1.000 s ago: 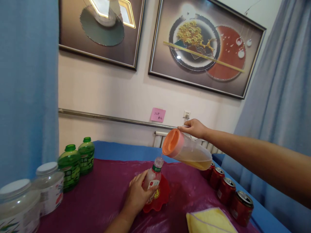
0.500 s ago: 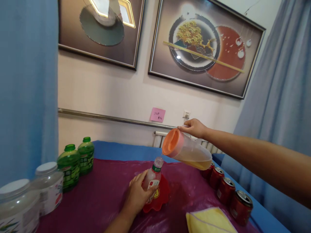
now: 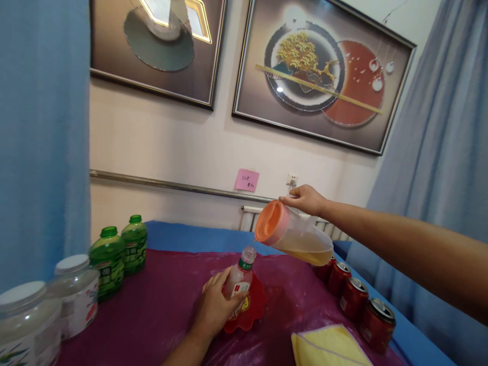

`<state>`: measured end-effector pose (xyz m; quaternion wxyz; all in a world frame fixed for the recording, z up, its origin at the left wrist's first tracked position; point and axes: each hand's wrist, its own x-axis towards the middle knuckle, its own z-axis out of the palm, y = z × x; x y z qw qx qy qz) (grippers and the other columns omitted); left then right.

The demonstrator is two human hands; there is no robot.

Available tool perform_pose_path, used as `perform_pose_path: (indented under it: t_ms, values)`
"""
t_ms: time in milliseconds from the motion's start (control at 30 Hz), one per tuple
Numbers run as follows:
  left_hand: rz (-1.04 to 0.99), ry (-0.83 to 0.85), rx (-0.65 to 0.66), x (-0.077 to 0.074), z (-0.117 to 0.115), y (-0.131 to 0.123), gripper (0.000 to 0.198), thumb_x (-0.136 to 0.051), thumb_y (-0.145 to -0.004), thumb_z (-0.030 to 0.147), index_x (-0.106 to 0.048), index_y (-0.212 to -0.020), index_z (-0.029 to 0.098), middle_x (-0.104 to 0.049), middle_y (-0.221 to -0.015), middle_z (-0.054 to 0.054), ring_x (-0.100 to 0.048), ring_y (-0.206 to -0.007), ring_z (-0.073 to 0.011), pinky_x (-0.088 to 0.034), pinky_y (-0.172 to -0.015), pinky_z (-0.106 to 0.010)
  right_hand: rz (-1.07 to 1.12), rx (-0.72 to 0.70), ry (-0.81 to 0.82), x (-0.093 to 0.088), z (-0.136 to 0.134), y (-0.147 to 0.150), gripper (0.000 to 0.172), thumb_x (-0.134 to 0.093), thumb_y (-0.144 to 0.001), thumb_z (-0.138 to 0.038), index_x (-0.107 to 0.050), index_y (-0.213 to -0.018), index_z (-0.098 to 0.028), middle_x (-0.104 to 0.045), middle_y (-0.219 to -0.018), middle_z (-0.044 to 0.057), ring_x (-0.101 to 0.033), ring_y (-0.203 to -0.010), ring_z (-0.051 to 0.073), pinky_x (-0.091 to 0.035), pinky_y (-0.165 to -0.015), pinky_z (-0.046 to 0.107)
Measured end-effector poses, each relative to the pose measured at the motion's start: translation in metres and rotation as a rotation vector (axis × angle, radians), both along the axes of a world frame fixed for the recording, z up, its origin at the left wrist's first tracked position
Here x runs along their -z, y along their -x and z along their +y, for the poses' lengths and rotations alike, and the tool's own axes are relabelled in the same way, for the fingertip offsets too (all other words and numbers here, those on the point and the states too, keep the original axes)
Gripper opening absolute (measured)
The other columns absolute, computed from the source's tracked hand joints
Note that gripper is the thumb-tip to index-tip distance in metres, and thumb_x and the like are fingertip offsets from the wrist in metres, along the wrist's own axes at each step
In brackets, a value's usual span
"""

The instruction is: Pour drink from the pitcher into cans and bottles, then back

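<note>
Hands (image 3: 217, 300), two in all, are both occupied. The left hand, at the lower centre of the frame, grips one clear bottle (image 3: 239, 280) around its body; the bottle leans a little, its open mouth pointing up and slightly right. The right hand (image 3: 305, 199), right of centre, grasps the handle of one pitcher (image 3: 305, 239), tipped nearly onto its side, its single orange lid (image 3: 270, 222) facing left. The lid's edge sits just above the bottle's mouth, apart from it; any stream there is too faint to tell. Yellowish liquid lies along the pitcher's lower side.

Behind the bottle shows one red plate (image 3: 258, 305) with a wavy rim; whether the bottle's base touches it is hidden. One yellow cloth (image 3: 330, 346) lies at the bottom right of centre. Four red cans (image 3: 377, 325) stand in a row at the lower right, the farthest partly covered by the pitcher. At the lower left are two white-lidded jars (image 3: 76, 300) and, beyond them, two green bottles (image 3: 107, 262). One purple sheet (image 3: 160, 305) spreads beneath. Two framed pictures (image 3: 247, 96) fill the upper part, with one pink note (image 3: 247, 180) below them.
</note>
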<state>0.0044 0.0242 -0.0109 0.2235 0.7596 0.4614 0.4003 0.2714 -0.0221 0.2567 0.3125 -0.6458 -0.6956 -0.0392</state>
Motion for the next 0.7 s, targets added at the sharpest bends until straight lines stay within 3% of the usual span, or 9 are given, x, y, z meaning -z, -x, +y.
perform_pose_path:
  t_ms: [700]
  values:
    - [-0.026,0.000,-0.002,-0.0003,-0.0006,-0.0005,0.063,-0.075,-0.067,0.041,-0.064,-0.127,0.025,-0.069,-0.129,-0.009,-0.061,-0.122,-0.0307,-0.043,-0.107,-0.044,-0.012,0.014,0.014,0.0019,0.0020,-0.0020,0.062,-0.059,-0.072,-0.075,-0.028,-0.053,-0.024,-0.022,-0.052,-0.007,-0.023,-0.052,0.010,-0.018,-0.049,0.029]
